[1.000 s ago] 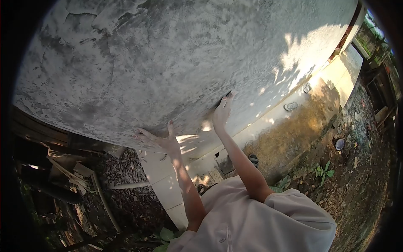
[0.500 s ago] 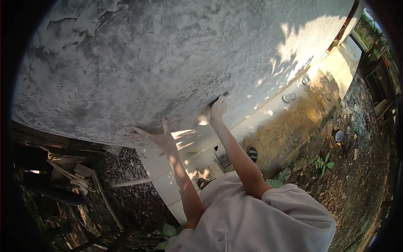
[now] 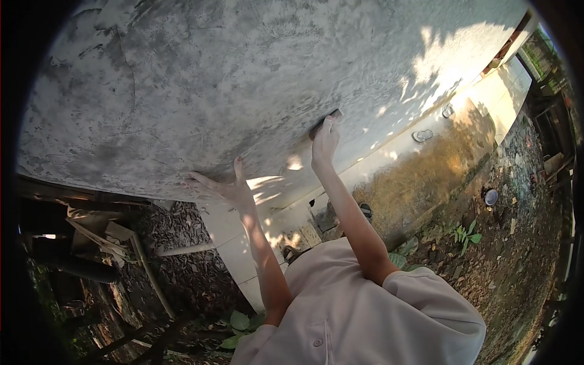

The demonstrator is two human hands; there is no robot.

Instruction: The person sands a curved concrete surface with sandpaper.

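Note:
A grey, blotchy plastered wall (image 3: 201, 85) fills the upper part of the view. My left hand (image 3: 228, 187) rests against its lower part, fingers spread and holding nothing. Up and to the right, my right hand (image 3: 325, 139) is closed around a dark, flat block (image 3: 324, 124), which lies against the wall. Part of the block is hidden by my fingers, so its exact kind cannot be made out.
Pale tiles (image 3: 228, 234) run along the wall's foot beside a stained concrete step (image 3: 426, 182). Light sandals (image 3: 422, 135) lie on the ledge. A round bowl-like object (image 3: 491, 197) sits on leafy ground. Wood and debris (image 3: 115, 240) lie at left.
My right hand has moved a little up the wall with the block, showing more of it. My left hand stays spread on the wall, nearly in place.

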